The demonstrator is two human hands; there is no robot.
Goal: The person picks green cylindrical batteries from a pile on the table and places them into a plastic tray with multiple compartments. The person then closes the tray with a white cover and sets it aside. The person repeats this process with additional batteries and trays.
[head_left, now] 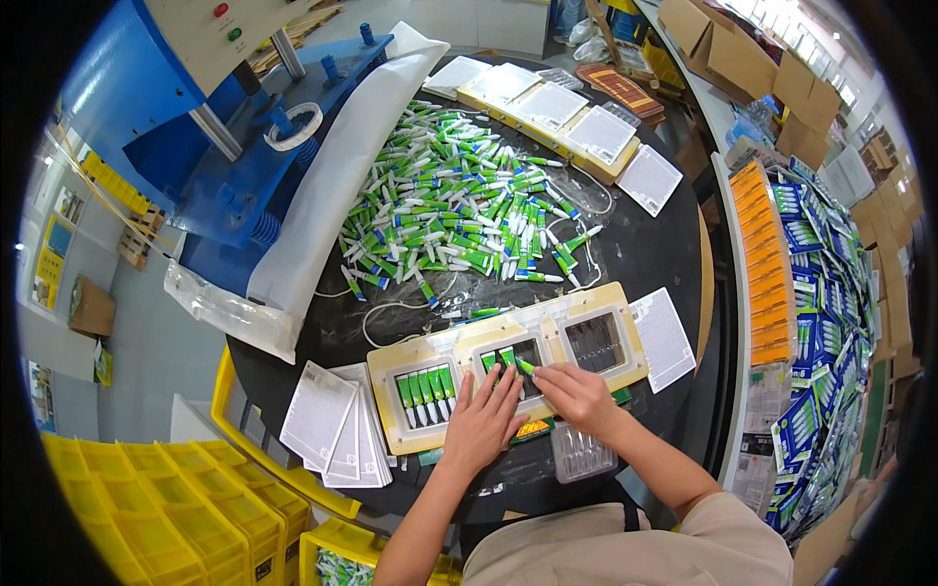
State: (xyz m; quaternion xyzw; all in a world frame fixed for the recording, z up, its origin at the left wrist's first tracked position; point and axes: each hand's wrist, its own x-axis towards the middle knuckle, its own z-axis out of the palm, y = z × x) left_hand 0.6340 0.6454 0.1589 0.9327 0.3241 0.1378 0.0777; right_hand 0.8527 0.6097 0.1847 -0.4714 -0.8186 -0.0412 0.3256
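Observation:
A cream frame with three windows lies in front of me on the black round table. Its left window holds a row of small green-and-white tubes. The middle window has a few tubes at its left side, partly hidden by my left hand, whose fingers stretch out flat over them. Between the fingertips of my right hand is a green tube, tilted over the middle window. In the right window sits a clear plastic tray with no tubes in it.
Beyond the frame lies a big heap of tubes. Printed cards are stacked at the left, and another card lies right. A second frame stands far back. A blue machine is left; packed blisters fill the right side.

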